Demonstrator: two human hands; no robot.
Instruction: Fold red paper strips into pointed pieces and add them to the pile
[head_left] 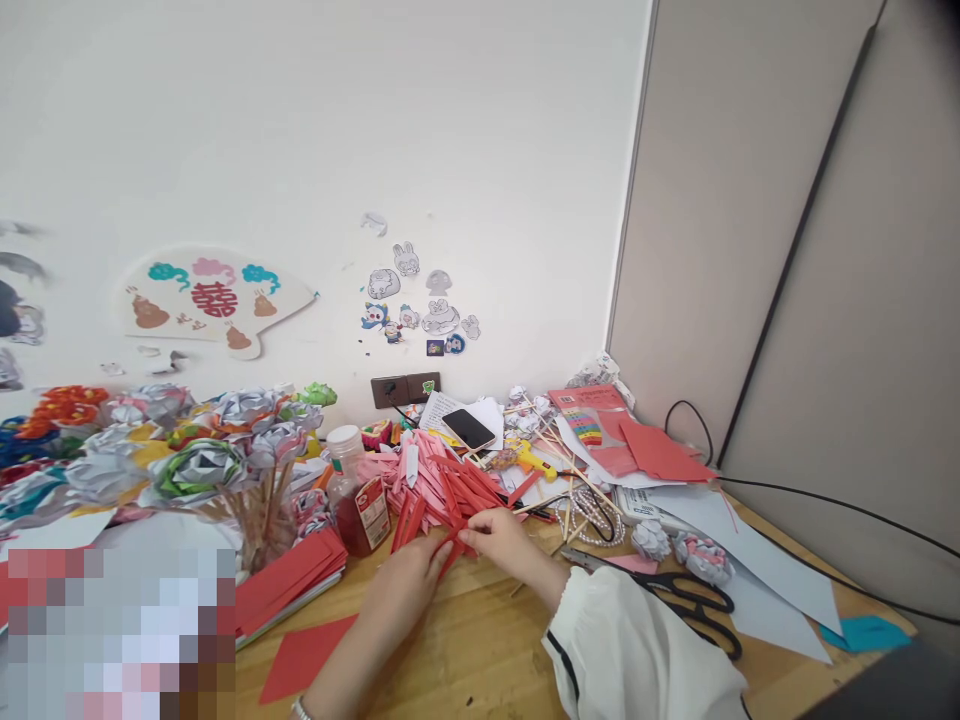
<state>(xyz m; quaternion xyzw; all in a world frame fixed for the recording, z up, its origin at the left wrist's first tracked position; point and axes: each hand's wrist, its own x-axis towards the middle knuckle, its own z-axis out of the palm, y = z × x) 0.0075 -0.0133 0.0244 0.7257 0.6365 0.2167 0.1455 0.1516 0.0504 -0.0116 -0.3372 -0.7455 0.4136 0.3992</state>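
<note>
In the head view my left hand [411,572] and my right hand [501,538] meet over the wooden table, fingers closed. Both pinch a folded red paper strip [448,552] between them; my fingers hide part of it. Just behind lies a heap of pink and red paper strips [431,470]. A jar of reddish liquid [358,500] with a white lid stands left of the heap. Red paper sheets [292,580] are stacked beside my left forearm, and another red sheet [304,655] lies flat nearer me. Black-handled scissors [690,600] rest by my right sleeve.
Paper flowers [202,465] on sticks crowd the left side. A phone [469,429], a yellow glue gun [531,459], bead strings [589,515] and crumpled paper lie at the back. Black cables [810,490] cross the right side near the grey partition [750,250].
</note>
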